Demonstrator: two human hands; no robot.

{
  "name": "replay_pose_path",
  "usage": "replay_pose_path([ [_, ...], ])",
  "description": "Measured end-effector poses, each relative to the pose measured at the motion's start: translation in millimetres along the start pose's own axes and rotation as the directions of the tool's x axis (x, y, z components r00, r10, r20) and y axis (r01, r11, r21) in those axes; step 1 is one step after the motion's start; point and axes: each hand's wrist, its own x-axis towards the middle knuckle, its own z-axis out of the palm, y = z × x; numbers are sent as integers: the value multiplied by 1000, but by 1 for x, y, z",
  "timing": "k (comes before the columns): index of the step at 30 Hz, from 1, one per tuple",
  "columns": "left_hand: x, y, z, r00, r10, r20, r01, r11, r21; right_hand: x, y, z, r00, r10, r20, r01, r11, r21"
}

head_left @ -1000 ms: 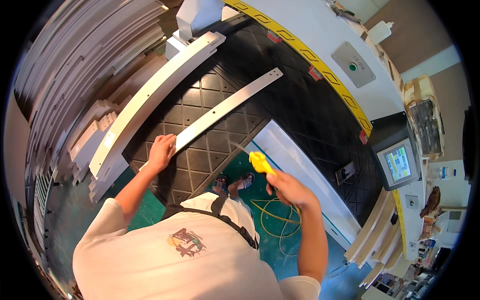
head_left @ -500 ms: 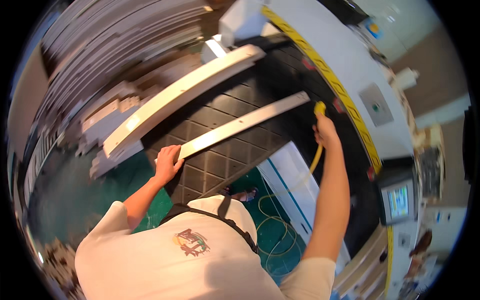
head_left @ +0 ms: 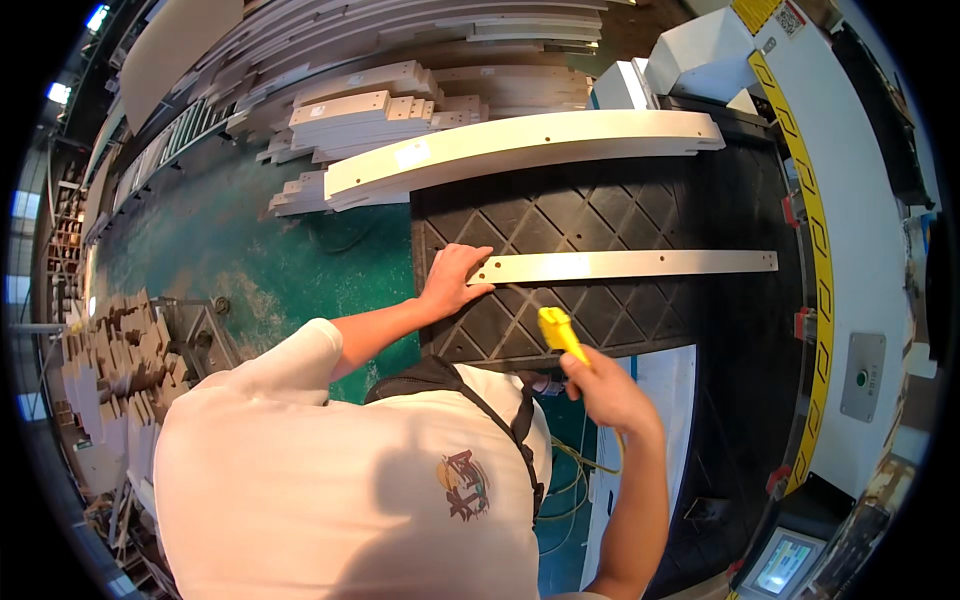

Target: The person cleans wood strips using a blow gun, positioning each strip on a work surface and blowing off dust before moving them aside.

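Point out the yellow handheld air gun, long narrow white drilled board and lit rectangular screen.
Yellow handheld air gun (head_left: 562, 333), head view, its yellow body.
Long narrow white drilled board (head_left: 622, 264), head view, top face, mid-length.
Lit rectangular screen (head_left: 784, 564), head view, display centre.

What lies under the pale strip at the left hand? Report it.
The black grooved tabletop shows along both long sides of the pale strip, which the left hand touches at one end. The part directly beneath is covered and cannot be seen.
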Motion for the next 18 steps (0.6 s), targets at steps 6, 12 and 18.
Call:
replay_pose_path([
  [6,10,14,14,995,104,4,-104,981,165,-7,11,16,998,-38,-54,37,999,-18],
  [12,35,30,46,981,175,87,-184,976,116,-39,76,-30,684,111,-721,33,982,183],
  [18,79,71,91,948,243,204,-251,968,15,-89,117,-61,340,343,-876,425,775,468],
])
